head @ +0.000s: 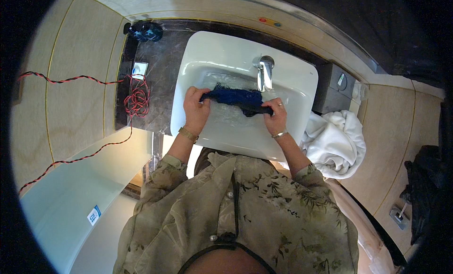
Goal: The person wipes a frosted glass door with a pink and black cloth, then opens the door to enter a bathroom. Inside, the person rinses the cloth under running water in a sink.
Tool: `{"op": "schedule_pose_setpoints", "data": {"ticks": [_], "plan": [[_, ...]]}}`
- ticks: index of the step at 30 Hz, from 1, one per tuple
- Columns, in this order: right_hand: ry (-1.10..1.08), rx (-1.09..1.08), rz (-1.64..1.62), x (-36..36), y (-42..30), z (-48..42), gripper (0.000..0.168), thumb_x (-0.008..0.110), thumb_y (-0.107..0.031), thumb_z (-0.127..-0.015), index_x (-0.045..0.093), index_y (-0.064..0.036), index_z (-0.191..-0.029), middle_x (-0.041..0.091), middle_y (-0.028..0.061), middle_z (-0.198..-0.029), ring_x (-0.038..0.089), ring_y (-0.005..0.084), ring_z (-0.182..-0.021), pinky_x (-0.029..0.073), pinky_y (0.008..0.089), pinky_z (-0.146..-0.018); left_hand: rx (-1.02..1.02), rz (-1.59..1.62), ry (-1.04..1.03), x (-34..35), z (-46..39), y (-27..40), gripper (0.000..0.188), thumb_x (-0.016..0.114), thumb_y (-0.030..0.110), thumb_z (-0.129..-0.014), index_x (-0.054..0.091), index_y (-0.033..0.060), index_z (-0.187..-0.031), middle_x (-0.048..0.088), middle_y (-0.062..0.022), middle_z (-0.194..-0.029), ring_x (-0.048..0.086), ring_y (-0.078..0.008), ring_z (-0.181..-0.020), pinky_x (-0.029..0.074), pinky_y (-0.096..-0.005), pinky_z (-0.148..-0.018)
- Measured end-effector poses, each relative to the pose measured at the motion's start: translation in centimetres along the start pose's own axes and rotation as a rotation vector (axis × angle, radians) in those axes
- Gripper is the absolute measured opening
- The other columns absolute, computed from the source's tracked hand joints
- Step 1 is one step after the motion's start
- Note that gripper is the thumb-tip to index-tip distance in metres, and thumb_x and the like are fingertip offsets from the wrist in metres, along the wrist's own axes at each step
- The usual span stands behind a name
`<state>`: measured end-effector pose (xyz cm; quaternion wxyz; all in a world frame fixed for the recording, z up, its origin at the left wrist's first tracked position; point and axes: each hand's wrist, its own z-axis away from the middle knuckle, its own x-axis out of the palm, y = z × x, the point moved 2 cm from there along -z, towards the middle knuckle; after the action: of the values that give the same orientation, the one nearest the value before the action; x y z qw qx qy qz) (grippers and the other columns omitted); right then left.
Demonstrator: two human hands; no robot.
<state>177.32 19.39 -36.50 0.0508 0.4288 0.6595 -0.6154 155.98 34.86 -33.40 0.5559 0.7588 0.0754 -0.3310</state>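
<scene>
A wet dark blue cloth item with black ends [235, 97] is stretched between my hands over a white ceramic washbasin [244, 138]. My left hand [198, 104] pinches its left end. With thumb and fingers closed, my right hand [276, 113] grips the black right end. The cloth's middle lies just in front of the chrome faucet [265, 72], close below the spout. Water shows in the basin around and under it. What kind of garment or cloth it is, I cannot tell.
Left on the dark marble counter [162, 61] lies a tangled red and black twisted cord [137, 102], near dark blue bottles [150, 31]. A grey tissue box [334, 88] stands right of the basin, with a bundled white towel [336, 143] nearer me. A frosted glass panel [78, 182] is at lower left.
</scene>
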Motion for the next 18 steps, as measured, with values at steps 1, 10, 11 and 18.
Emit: {"op": "schedule_pose_setpoints", "data": {"ticks": [1,10,11,18], "plan": [[-0.001,0.005,-0.015,-0.9,-0.2,0.0,0.029,0.051,0.010,-0.055,0.057,-0.008,-0.077,0.051,0.0100,-0.080,0.054,0.0252,-0.074,0.045,0.0331,-0.064,0.010,0.002,0.032,-0.5,-0.1,0.2,0.025,0.059,-0.007,-0.061,0.061,0.0052,-0.083,0.047,-0.0103,-0.074,0.050,-0.0278,-0.072,0.043,-0.0349,-0.063],[-0.249,0.054,-0.084,-1.3,5.1,3.6,0.025,0.045,0.011,-0.054,0.052,-0.005,-0.072,0.056,0.0112,-0.078,0.055,0.0296,-0.078,0.046,0.0351,-0.071,0.045,-0.172,-0.182,-0.7,4.0,-2.4,0.019,0.062,-0.002,-0.056,0.060,0.0052,-0.074,0.049,-0.0106,-0.072,0.051,-0.0299,-0.077,0.043,-0.0387,-0.066],[-0.302,0.079,-0.033,-1.0,5.9,4.1,0.025,0.045,0.011,-0.055,0.052,-0.005,-0.073,0.056,0.0106,-0.079,0.055,0.0289,-0.078,0.045,0.0338,-0.072,0.049,-0.180,-0.213,-0.3,4.6,-3.1,0.019,0.063,-0.001,-0.056,0.060,0.0054,-0.074,0.049,-0.0107,-0.072,0.051,-0.0301,-0.077,0.043,-0.0391,-0.066],[-0.548,0.351,-0.050,-0.2,8.0,5.4,0.023,0.052,0.002,-0.063,0.058,-0.005,-0.085,0.060,0.0107,-0.086,0.057,0.0279,-0.081,0.045,0.0323,-0.075,-0.108,-0.383,-0.635,0.7,5.6,-4.1,0.019,0.067,0.014,-0.067,0.065,0.0070,-0.084,0.059,-0.0107,-0.087,0.051,-0.0317,-0.088,0.045,-0.0408,-0.074]]}}
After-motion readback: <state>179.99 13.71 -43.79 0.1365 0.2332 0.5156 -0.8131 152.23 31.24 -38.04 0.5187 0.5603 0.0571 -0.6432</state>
